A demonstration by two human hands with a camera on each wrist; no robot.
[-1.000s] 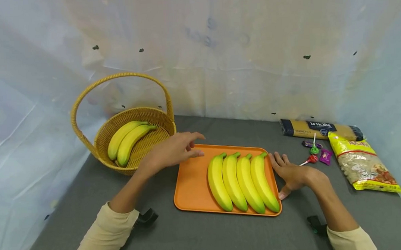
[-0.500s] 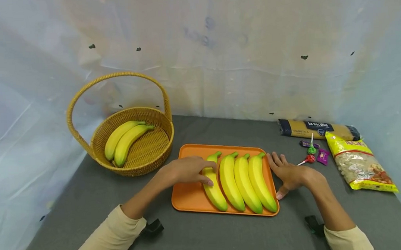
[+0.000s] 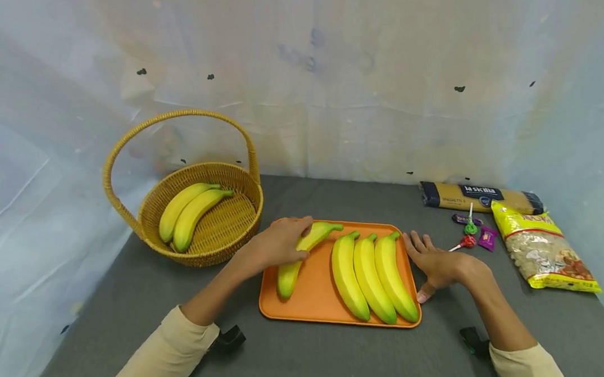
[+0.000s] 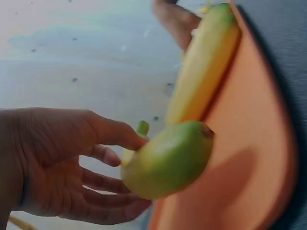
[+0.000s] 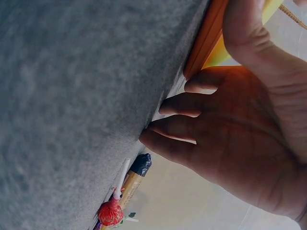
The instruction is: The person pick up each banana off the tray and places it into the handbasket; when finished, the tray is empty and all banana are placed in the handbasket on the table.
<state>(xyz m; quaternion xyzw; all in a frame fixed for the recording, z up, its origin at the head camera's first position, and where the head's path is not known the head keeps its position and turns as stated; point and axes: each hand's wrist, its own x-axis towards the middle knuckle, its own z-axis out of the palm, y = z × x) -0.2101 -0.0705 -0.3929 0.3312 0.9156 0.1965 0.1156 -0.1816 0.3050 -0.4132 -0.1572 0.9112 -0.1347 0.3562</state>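
Observation:
My left hand point(image 3: 279, 243) grips a yellow banana point(image 3: 288, 279) over the left half of an orange tray point(image 3: 317, 297). In the left wrist view its green tip point(image 4: 180, 153) points away from the thumb, and a shadow falls on the tray beneath it. Three more bananas point(image 3: 348, 279) lie side by side on the tray's right half. At the tray's right edge, my right hand point(image 3: 437, 264) rests with its fingers extended and its thumb touching the rim. The right wrist view shows those fingertips down at the grey table point(image 5: 86, 96).
A wicker basket point(image 3: 228, 228) with a tall handle stands left of the tray, holding two bananas point(image 3: 197, 218). To the right lie a spaghetti pack point(image 3: 454, 195), a yellow-edged bag point(image 3: 545, 251), a red lollipop point(image 3: 468, 241), a green lollipop point(image 3: 470, 228) and purple-wrapped sweets point(image 3: 488, 238).
My left hand came down from near the basket, took hold of the leftmost banana and shifted it left, away from the other three, turning it aslant. The right hand stayed at the tray's edge.

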